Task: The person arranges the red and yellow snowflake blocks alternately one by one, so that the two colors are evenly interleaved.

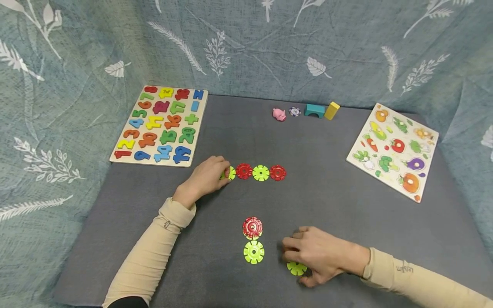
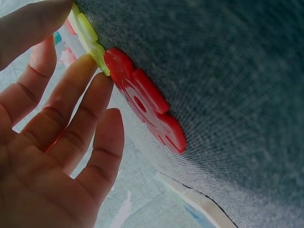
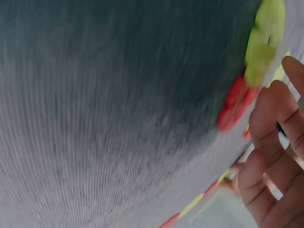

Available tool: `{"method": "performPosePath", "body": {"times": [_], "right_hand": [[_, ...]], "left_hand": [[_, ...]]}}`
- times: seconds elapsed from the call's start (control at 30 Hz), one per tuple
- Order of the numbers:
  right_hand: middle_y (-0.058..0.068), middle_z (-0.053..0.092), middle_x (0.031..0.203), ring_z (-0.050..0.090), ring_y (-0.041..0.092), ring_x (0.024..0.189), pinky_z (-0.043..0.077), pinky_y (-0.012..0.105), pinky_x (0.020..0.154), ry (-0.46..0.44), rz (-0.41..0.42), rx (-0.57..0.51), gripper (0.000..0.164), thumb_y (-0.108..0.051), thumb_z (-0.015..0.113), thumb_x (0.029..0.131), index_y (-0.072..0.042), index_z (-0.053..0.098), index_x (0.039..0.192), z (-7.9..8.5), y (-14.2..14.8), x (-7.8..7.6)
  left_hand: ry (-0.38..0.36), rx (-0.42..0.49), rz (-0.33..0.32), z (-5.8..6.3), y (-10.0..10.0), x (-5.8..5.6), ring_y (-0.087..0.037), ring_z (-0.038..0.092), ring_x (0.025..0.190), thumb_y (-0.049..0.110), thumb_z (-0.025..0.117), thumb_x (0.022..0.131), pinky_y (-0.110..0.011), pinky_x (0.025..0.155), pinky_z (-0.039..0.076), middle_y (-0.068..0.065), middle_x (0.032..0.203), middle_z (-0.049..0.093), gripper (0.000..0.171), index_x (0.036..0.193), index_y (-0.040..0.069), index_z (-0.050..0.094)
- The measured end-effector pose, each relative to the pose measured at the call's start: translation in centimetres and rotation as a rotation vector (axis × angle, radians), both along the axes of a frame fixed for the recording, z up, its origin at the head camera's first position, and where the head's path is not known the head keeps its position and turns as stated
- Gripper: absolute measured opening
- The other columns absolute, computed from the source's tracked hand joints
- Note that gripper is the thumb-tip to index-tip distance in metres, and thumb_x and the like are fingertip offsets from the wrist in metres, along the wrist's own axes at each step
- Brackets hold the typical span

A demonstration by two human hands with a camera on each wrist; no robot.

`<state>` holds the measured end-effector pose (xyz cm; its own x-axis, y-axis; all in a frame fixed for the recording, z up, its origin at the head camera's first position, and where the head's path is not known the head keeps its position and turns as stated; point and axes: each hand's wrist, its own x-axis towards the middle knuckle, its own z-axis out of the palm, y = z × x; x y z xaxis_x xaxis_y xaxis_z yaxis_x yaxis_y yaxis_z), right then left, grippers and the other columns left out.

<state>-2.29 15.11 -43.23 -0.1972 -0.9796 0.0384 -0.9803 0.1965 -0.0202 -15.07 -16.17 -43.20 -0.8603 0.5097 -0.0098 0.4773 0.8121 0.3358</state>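
Note:
My left hand (image 1: 208, 174) pinches the edges of a yellow-green notched disc (image 1: 231, 173) in a row on the grey table. Right of it lie a red disc (image 1: 244, 171), a yellow-green disc (image 1: 261, 173) and another red disc (image 1: 278, 173). The left wrist view shows a red disc (image 2: 142, 102) beside the pinched one. My right hand (image 1: 319, 254) hovers, fingers loosely bent, by a yellow-green disc (image 1: 296, 268). The right wrist view shows a red disc (image 3: 235, 104) touching that disc; the hand hides it from the head view. Finger contact there is unclear.
Between the hands, a red disc (image 1: 252, 226) overlaps a yellow-green one, above another yellow-green disc (image 1: 254, 252). A number board (image 1: 194, 141) stands back left, a vegetable board (image 1: 362, 147) right. A pink pig (image 1: 279, 114), chip (image 1: 295, 111), teal block (image 1: 314, 110) and yellow block (image 1: 332, 111) line the back.

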Motion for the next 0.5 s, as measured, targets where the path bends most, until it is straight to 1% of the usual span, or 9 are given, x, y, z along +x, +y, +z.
{"method": "performPosePath", "body": {"times": [0.1, 0.17, 0.3, 0.4, 0.5], "right_hand": [[-0.007, 0.056, 0.097, 0.055, 0.010, 0.076, 0.042, 0.028, 0.063, 0.044, -0.002, 0.014, 0.046, -0.055, 0.070, 0.061, -0.025, 0.060, 0.094, -0.3, 0.0, 0.9], [-0.006, 0.056, 0.096, 0.055, 0.011, 0.076, 0.042, 0.029, 0.062, 0.070, 0.002, 0.005, 0.043, -0.049, 0.070, 0.057, -0.024, 0.058, 0.090, -0.5, -0.1, 1.4], [-0.005, 0.054, 0.093, 0.052, 0.014, 0.076, 0.038, 0.030, 0.061, 0.103, -0.003, -0.017, 0.042, -0.044, 0.070, 0.052, -0.023, 0.055, 0.084, -0.5, -0.1, 2.0], [-0.005, 0.055, 0.100, 0.051, 0.015, 0.081, 0.035, 0.031, 0.063, 0.118, -0.040, 0.000, 0.046, -0.045, 0.072, 0.049, -0.024, 0.056, 0.087, -0.2, 0.2, 2.2], [-0.005, 0.055, 0.104, 0.051, 0.015, 0.081, 0.034, 0.030, 0.063, 0.105, -0.076, 0.026, 0.050, -0.043, 0.074, 0.048, -0.025, 0.057, 0.092, -0.1, 0.5, 2.2]], "left_hand": [[-0.001, -0.002, 0.002, 0.0, 0.0, 0.0, -0.020, 0.047, 0.075, 0.018, 0.076, 0.082, -0.034, 0.068, 0.039, -0.004, 0.081, 0.055, 0.020, 0.077, 0.010, 0.057], [-0.002, -0.005, 0.003, -0.1, 0.0, 0.0, -0.020, 0.047, 0.075, 0.018, 0.076, 0.082, -0.033, 0.068, 0.039, -0.004, 0.081, 0.055, 0.020, 0.077, 0.010, 0.058], [0.005, -0.003, -0.002, 0.0, 0.0, -0.1, -0.020, 0.047, 0.075, 0.017, 0.076, 0.082, -0.034, 0.068, 0.039, -0.005, 0.081, 0.055, 0.020, 0.077, 0.010, 0.058], [0.010, 0.004, -0.006, 0.0, 0.0, 0.0, -0.021, 0.048, 0.076, 0.017, 0.076, 0.082, -0.034, 0.068, 0.040, -0.005, 0.082, 0.056, 0.020, 0.077, 0.010, 0.058], [0.011, 0.008, -0.006, 0.1, 0.0, 0.0, -0.021, 0.049, 0.076, 0.017, 0.077, 0.081, -0.035, 0.068, 0.041, -0.005, 0.083, 0.057, 0.020, 0.077, 0.009, 0.058]]}}
